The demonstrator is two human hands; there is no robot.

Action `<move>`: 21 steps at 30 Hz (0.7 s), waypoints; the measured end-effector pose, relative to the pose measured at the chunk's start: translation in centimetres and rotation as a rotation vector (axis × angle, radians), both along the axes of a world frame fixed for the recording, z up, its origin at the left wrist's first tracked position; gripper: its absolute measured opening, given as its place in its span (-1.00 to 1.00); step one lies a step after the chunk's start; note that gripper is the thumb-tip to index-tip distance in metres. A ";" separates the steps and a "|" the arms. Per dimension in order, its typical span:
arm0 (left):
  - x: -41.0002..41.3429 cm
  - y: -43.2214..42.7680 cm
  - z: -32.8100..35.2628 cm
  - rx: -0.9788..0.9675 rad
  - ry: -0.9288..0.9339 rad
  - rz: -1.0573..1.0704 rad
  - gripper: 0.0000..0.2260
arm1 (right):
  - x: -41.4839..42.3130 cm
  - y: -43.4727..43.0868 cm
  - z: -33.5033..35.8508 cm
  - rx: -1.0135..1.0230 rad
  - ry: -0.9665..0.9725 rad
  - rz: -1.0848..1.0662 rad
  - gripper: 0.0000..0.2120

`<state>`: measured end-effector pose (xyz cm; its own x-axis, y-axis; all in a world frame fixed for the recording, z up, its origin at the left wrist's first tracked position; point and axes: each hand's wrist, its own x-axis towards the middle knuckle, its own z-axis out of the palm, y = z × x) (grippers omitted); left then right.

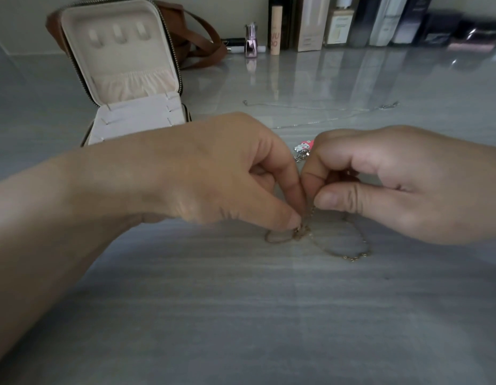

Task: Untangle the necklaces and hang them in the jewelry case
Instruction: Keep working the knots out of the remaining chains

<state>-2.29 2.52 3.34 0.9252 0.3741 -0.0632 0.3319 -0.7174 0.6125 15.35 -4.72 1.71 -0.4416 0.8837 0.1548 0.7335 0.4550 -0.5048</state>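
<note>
Head view: grey table (241, 315) carries everything. Left hand (227, 173) and right hand (402, 184) meet fingertip to fingertip low over it. Each grip is a thumb-and-forefinger pinch on the gold necklace (349, 255). The left grip clamps the tangled spot and the right grip nips the strand just above it, likely so one anchors while the other teases a loop free. The rest of the gold chain trails slack on the table below and right of the grip, which keeps pull off the knot.

Jewelry case (122, 65) stands open far up-left of the grip, lid upright, hooks bare (so hanging not begun, I judge). Brown bag (202, 48) sits behind it. Cosmetics row (352, 23) is far beyond the grip, against the wall.

Silver necklace (324, 108) lies stretched out beyond the grip, well apart from the gold one; it looks already freed and parked. Pink charm (305, 145) is just behind the right knuckles. Cannot tell what it is attached to.
</note>
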 end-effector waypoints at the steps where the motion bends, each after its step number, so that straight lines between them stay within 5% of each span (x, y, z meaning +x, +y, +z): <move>1: 0.0 0.2 -0.2 0.011 -0.013 0.000 -0.77 | 0.0 0.0 0.1 -0.001 0.010 -0.003 -0.79; 21: -0.1 0.3 -0.2 -0.093 0.032 0.127 -0.93 | 0.5 0.3 -0.2 0.024 0.010 -0.009 -0.85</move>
<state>-2.37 2.83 3.17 0.8679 0.4790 -0.1317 0.4367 -0.6092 0.6619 15.83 -4.42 1.49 -0.4318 0.8837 0.1807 0.7326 0.4605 -0.5012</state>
